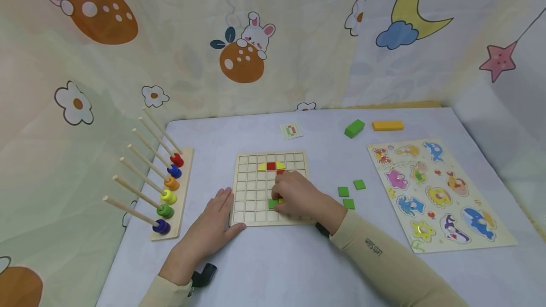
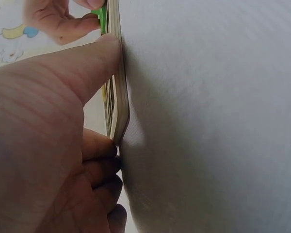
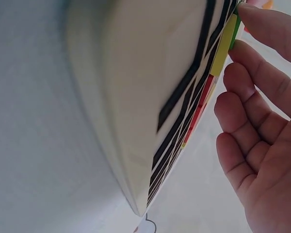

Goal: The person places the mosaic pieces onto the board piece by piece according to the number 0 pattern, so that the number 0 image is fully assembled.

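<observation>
a green tile was being set into the grid board.
the right hand (image 1: pixel 294 193) pinched a green tile (image 1: pixel 273 203) low in the wooden grid board (image 1: pixel 251 188), under the red and yellow tiles (image 1: pixel 271 166) already placed. the left hand (image 1: pixel 215 224) lay flat with straight fingers, bracing the board's near-left corner on the table (image 1: pixel 298 259). next, it seemed, the tile needed pressing square into its cell; three spare green tiles (image 1: pixel 350 193) lay to the right.

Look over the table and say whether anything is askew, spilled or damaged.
Nothing stands out. The grid board lies flat and square, steadied by the left hand, while the right hand sets a green tile into it. Three spare green tiles lie loose beside the board, and the animal puzzle looks complete.
</observation>
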Demonstrator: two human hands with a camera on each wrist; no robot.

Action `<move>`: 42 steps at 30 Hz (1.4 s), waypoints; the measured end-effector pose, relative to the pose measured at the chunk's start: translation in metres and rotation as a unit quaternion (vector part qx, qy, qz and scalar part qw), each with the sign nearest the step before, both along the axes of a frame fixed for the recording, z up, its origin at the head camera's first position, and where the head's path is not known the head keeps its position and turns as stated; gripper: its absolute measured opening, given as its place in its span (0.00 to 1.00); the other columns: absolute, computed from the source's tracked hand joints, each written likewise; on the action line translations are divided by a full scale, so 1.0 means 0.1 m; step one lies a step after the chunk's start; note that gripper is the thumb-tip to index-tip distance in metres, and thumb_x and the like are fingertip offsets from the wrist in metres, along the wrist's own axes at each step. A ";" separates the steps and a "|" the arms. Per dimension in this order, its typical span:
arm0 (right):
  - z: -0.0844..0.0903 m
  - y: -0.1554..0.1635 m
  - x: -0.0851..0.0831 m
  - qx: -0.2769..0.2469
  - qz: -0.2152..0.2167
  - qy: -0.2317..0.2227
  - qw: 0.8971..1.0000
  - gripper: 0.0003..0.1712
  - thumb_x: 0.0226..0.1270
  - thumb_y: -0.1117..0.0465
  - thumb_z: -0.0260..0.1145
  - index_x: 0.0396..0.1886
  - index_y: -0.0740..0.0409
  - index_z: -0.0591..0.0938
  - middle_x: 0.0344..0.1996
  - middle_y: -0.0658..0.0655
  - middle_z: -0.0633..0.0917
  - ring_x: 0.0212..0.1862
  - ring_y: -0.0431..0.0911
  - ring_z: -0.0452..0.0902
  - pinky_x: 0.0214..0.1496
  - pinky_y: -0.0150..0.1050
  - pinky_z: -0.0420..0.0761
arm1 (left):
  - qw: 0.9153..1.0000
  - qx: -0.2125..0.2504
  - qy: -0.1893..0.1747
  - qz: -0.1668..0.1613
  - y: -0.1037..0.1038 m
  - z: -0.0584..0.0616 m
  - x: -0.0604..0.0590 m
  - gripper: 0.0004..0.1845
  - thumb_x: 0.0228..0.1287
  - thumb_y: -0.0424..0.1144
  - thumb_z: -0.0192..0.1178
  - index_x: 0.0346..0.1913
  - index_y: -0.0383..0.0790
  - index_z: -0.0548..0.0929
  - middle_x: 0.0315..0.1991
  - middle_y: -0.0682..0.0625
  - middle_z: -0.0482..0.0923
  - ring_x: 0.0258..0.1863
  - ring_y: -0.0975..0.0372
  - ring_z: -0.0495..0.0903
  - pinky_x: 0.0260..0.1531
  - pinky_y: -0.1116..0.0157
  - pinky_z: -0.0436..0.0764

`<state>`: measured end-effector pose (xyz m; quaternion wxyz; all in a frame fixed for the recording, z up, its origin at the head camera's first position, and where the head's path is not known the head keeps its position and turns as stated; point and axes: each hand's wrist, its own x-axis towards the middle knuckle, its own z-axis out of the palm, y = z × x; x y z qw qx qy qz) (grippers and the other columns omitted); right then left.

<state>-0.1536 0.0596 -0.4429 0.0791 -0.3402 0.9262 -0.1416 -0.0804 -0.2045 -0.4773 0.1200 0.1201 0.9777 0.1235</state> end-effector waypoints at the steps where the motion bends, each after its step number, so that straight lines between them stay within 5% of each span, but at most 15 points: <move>1: 0.00 0.00 0.00 0.000 0.000 0.001 1.000 0.05 0.58 0.54 0.81 0.33 0.46 0.93 0.27 0.43 0.79 0.35 0.41 0.69 0.43 0.37 0.70 | 1.000 0.001 0.000 0.000 0.00 0.00 0.00 0.54 0.69 0.65 0.63 0.84 0.37 0.52 0.87 0.43 0.45 0.87 0.49 0.44 0.84 0.46 0.54; 42: -0.01 -0.02 0.02 0.007 0.008 0.004 1.000 0.06 0.60 0.53 0.79 0.37 0.46 0.94 0.30 0.44 0.83 0.36 0.40 0.70 0.44 0.37 0.73 | 1.000 -0.002 -0.001 -0.003 0.01 0.03 0.00 0.54 0.69 0.64 0.64 0.84 0.35 0.52 0.87 0.42 0.46 0.87 0.47 0.44 0.83 0.45 0.54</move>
